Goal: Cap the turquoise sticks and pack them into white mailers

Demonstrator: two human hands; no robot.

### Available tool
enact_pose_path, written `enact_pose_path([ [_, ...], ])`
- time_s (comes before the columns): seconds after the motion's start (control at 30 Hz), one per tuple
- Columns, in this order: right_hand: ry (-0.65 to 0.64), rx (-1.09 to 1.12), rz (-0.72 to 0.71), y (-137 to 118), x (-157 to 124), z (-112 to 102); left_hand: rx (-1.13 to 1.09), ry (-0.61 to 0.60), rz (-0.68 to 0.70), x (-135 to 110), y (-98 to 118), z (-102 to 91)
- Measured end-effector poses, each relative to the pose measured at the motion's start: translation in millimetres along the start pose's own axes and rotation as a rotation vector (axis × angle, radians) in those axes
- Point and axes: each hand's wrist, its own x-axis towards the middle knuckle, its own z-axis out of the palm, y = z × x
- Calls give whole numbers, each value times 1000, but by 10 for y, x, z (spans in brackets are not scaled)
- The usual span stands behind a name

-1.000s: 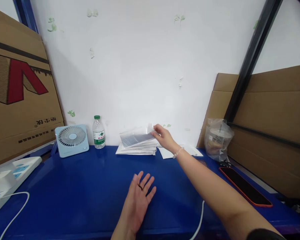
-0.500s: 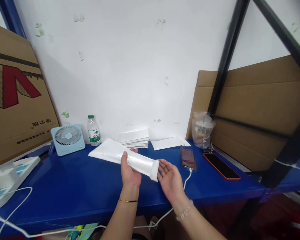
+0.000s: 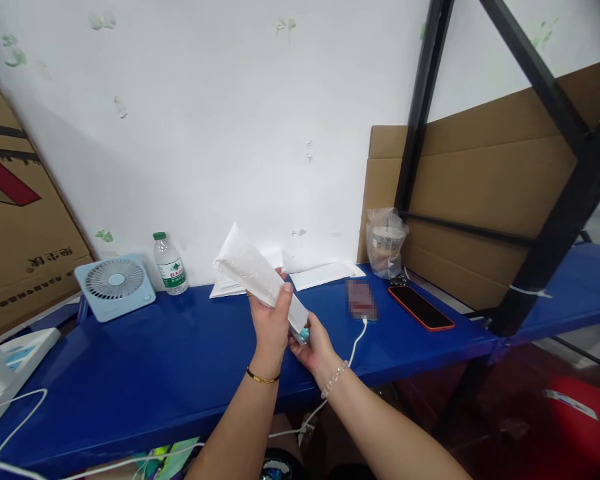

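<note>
My left hand (image 3: pixel 271 325) is wrapped round the middle of a long white paper envelope (image 3: pixel 253 268), its thumb on top. The envelope is tilted above the blue table, far end raised toward the wall. At the near end is my right hand (image 3: pixel 317 347), fingers curled under and against it. Between the paper and that hand a bit of something teal (image 3: pixel 305 335) shows; the rest of it is hidden. Behind the envelope, partly covered by it, lies a stack of white envelopes (image 3: pixel 225 289). More flat white paper (image 3: pixel 323 275) lies to the right of the stack.
On the blue table (image 3: pixel 145 373) stand a light blue fan (image 3: pixel 115 287), a water bottle (image 3: pixel 170 265) and a bagged cup (image 3: pixel 386 245). Two phones, one cabled (image 3: pixel 361 300) and one red-edged (image 3: pixel 420 307), lie right. A power strip (image 3: pixel 23 360) sits left, its white cable hanging in front.
The envelope's far end has swung up and right, and more of its narrow side faces me. My right hand, open before, has closed at the near end, where teal now shows. The view has shifted right.
</note>
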Motion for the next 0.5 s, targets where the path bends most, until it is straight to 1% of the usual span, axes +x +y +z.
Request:
enact_pose_path([
  [0.1,-31,-184,-61,-16,20,52,-45,29,11,55,58,28],
  [0.17,-64,-303,-133,-52,62,75,-76,58,12,105,89,34],
  [0.2,-58,-390,-181,-80,95,77,-91,77,19,136,99,29],
  [0.33,82,-787,-400,-260,308,14,-103,149,83,318,105,-67],
  [0.43,172,-911,-512,-463,489,-83,-20,187,128,507,98,-224],
  [0.5,224,-1013,-600,-603,585,-156,112,183,171,639,99,-359],
])
